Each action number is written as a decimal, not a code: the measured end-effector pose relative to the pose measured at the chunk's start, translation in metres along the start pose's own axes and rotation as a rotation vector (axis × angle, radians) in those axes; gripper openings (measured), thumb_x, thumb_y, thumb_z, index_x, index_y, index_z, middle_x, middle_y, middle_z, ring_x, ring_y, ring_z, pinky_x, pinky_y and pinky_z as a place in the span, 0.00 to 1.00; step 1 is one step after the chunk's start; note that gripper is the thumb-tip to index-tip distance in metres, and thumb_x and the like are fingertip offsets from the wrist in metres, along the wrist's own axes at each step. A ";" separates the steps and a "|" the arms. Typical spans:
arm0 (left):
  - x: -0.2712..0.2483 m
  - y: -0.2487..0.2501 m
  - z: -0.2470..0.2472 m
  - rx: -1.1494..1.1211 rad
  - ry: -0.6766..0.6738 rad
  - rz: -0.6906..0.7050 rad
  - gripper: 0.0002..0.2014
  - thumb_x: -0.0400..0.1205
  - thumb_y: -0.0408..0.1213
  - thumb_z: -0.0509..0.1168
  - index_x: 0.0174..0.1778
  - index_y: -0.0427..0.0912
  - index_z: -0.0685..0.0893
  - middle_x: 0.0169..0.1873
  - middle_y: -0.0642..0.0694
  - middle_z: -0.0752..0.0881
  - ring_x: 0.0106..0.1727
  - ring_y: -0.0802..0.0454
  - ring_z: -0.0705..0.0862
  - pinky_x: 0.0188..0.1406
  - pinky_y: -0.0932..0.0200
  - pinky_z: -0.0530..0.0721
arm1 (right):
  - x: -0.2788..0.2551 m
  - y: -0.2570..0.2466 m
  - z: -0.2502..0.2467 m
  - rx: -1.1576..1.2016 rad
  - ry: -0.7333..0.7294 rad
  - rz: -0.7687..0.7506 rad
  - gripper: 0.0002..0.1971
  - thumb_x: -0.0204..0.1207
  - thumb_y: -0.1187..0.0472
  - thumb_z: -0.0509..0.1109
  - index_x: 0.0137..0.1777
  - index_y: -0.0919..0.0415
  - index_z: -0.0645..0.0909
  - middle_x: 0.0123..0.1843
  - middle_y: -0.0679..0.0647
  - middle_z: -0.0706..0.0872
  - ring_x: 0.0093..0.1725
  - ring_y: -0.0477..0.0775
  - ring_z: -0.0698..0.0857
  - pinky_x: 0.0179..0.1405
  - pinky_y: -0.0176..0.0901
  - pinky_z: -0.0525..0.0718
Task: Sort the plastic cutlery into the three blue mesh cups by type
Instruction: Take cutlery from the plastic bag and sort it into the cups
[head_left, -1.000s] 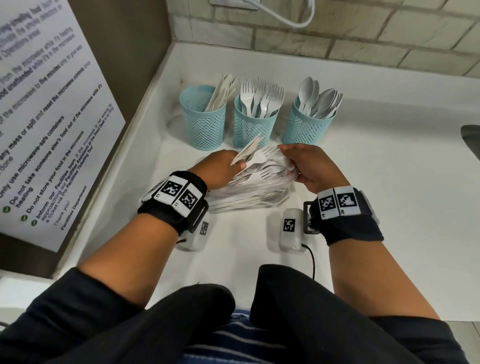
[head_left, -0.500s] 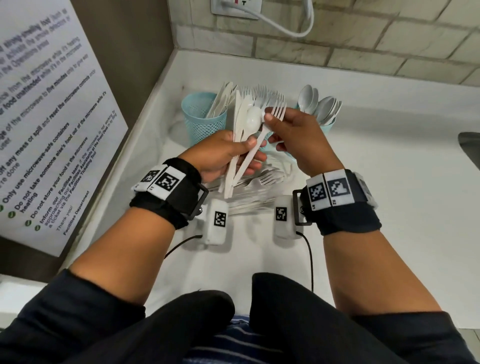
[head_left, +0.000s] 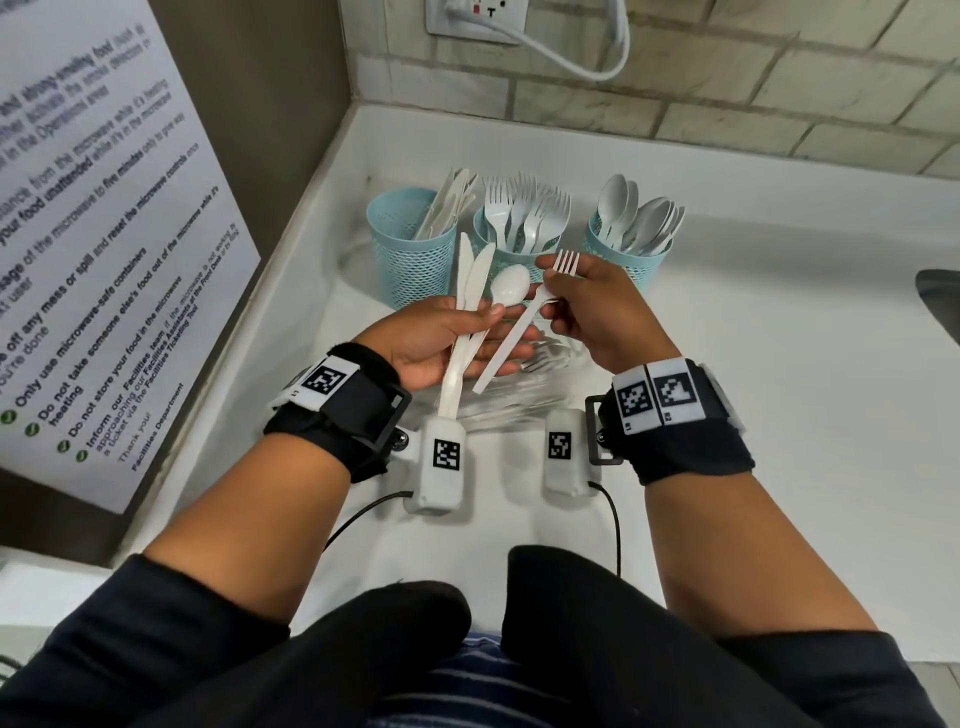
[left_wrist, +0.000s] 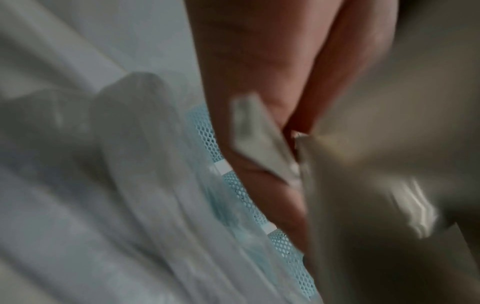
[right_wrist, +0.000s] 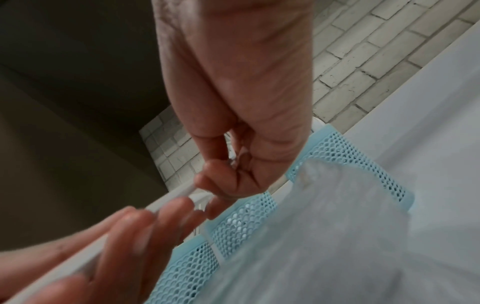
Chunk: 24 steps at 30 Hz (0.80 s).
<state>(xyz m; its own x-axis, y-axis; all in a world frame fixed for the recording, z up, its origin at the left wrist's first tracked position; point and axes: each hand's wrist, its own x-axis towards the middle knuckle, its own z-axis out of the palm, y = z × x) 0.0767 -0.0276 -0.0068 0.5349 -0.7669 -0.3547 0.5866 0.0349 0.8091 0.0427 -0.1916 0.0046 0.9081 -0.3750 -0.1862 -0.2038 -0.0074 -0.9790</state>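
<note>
We see both hands raised over the white counter (head_left: 779, 415), in front of 3 blue mesh cups standing in a row near its back left corner. The left cup (head_left: 410, 249) holds knives, the middle cup (head_left: 511, 254) forks, the right cup (head_left: 628, 257) spoons.

Our left hand (head_left: 441, 343) is palm up, thumb pressed down over a small bundle — 2 knives (head_left: 470, 291) fanned upright and a spoon (head_left: 510, 287) with its bowl toward the cups. The fingers curl under the handles, so the hand is clamped on this cutlery.

Our right hand (head_left: 597, 306) pinches a fork (head_left: 563, 262) near its neck, tines pointing toward the middle cup; its long handle slants down across the left hand's fingertips. In the right wrist view the right hand (right_wrist: 233, 102) has thumb and fingers closed together on the thin white handle.

Below the hands, a clear plastic bag (head_left: 519, 395) with more white cutlery lies on the counter, nearer the front edge than the cups. The left wrist view is blurred; we make out only skin, white plastic and a strip of blue mesh (left_wrist: 233, 185).

A printed notice (head_left: 104, 234) hangs on the left wall, and a white cable (head_left: 571, 57) runs from a socket on the tiled back wall.
</note>
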 end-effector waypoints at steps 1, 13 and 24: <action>0.000 -0.001 -0.001 -0.003 0.003 0.000 0.13 0.85 0.33 0.53 0.59 0.37 0.81 0.44 0.43 0.91 0.45 0.51 0.91 0.42 0.58 0.89 | 0.001 0.000 0.000 0.001 0.004 0.005 0.09 0.81 0.69 0.60 0.57 0.60 0.79 0.36 0.53 0.81 0.20 0.41 0.78 0.19 0.31 0.75; 0.001 -0.002 -0.011 -0.119 0.078 -0.022 0.12 0.87 0.35 0.51 0.57 0.38 0.79 0.45 0.43 0.91 0.44 0.48 0.91 0.48 0.53 0.88 | 0.030 -0.057 -0.004 -0.007 0.535 -0.503 0.07 0.82 0.66 0.50 0.53 0.56 0.68 0.36 0.53 0.82 0.28 0.51 0.80 0.25 0.41 0.79; -0.007 0.000 -0.013 -0.173 0.046 -0.041 0.14 0.85 0.28 0.49 0.59 0.34 0.78 0.44 0.43 0.91 0.42 0.49 0.91 0.42 0.54 0.90 | 0.048 -0.019 0.012 -0.977 0.371 -0.492 0.18 0.86 0.55 0.51 0.68 0.60 0.76 0.68 0.65 0.72 0.71 0.62 0.67 0.62 0.40 0.59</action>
<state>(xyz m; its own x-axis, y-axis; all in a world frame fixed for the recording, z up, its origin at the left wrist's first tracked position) 0.0811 -0.0141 -0.0108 0.5330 -0.7402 -0.4099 0.7025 0.1171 0.7020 0.0949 -0.1981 0.0135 0.8376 -0.3807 0.3917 -0.2011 -0.8817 -0.4269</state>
